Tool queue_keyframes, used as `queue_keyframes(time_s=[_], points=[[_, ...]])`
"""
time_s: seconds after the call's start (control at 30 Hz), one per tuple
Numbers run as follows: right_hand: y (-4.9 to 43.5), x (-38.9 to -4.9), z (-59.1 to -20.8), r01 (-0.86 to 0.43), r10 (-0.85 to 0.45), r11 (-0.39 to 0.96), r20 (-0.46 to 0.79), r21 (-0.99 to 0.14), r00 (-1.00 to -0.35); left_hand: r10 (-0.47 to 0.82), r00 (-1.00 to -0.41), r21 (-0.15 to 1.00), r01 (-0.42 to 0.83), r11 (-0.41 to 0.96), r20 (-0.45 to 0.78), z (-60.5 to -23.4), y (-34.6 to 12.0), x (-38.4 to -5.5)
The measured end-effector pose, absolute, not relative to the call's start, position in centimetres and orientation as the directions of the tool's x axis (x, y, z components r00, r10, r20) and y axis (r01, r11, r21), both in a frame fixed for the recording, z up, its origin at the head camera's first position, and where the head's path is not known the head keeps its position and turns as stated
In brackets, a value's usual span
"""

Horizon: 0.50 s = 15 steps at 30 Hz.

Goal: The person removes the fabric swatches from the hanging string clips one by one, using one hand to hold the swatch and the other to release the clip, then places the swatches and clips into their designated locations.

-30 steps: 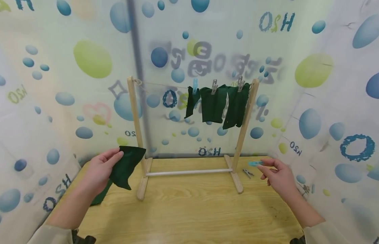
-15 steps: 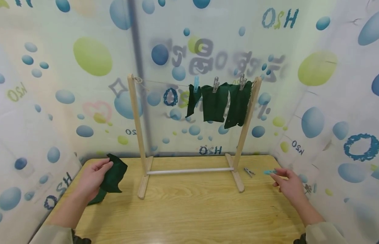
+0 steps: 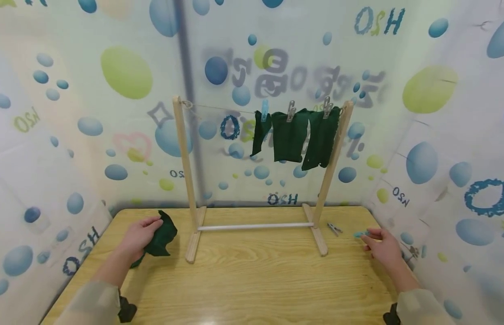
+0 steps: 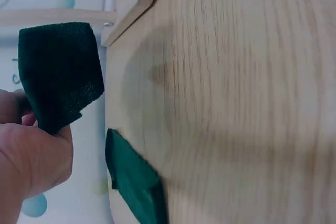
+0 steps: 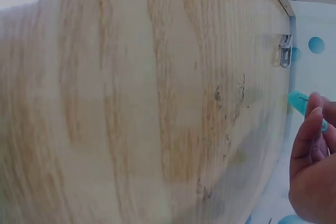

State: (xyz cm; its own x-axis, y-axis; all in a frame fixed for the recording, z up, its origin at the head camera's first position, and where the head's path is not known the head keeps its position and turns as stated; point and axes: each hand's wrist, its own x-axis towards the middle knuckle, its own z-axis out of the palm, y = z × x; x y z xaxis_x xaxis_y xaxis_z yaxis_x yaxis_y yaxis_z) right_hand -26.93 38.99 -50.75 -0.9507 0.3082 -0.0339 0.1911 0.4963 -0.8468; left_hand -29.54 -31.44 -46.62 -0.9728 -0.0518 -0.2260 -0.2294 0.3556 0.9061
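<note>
Likely readying another piece: the left hand (image 3: 139, 234) pinches a green cloth (image 3: 161, 237) near the left edge of the surface (image 3: 252, 280), the right hand (image 3: 385, 248) a blue clip (image 3: 360, 234) (right edge); next, probably, draping over the line (image 3: 223, 108).

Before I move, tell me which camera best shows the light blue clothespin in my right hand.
The right wrist view: the light blue clothespin looks largest there, though the right hand covers its middle. The head view shows only a small piece jutting from the grip; the left wrist view doesn't show it.
</note>
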Motion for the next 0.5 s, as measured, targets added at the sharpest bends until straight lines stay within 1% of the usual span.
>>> queue_keyframes(time_s=[0.1, 0.13, 0.23, 0.33, 0.43, 0.5], points=[[38.8, -27.1, -51.0, 0.200, 0.320, 0.496, -0.037, -0.845, -0.947, -0.056, -0.973, 0.925, -0.228, 0.305, -0.222, -47.1, -31.0, -30.3], [38.8, -27.1, -51.1, 0.202, 0.322, 0.492, -0.038, -0.847, -0.946, -0.061, -0.974, 0.924, -0.227, 0.309, -0.219, -47.3, -30.9, -30.5], [38.7, -27.1, -51.3, 0.214, 0.334, 0.474, -0.051, -0.854, -0.941, -0.063, -0.970, 0.885, -0.240, 0.398, -0.234, -48.2, -30.8, -30.5], [38.9, -27.1, -51.6, 0.233, 0.344, 0.454, -0.072, -0.860, -0.936, -0.059, -0.963, 0.808, -0.254, 0.531, -0.263, -49.2, -30.9, -30.2], [39.0, -27.2, -52.0, 0.259, 0.362, 0.427, -0.098, -0.866, -0.927, -0.032, -0.959, 0.785, -0.249, 0.568, -0.281, -49.7, -30.9, -29.9], [39.2, -27.4, -52.2, 0.271, 0.380, 0.406, -0.108, -0.873, -0.919, 0.001, -0.963, 0.779, -0.217, 0.588, -0.269, -49.6, -31.0, -29.9]])
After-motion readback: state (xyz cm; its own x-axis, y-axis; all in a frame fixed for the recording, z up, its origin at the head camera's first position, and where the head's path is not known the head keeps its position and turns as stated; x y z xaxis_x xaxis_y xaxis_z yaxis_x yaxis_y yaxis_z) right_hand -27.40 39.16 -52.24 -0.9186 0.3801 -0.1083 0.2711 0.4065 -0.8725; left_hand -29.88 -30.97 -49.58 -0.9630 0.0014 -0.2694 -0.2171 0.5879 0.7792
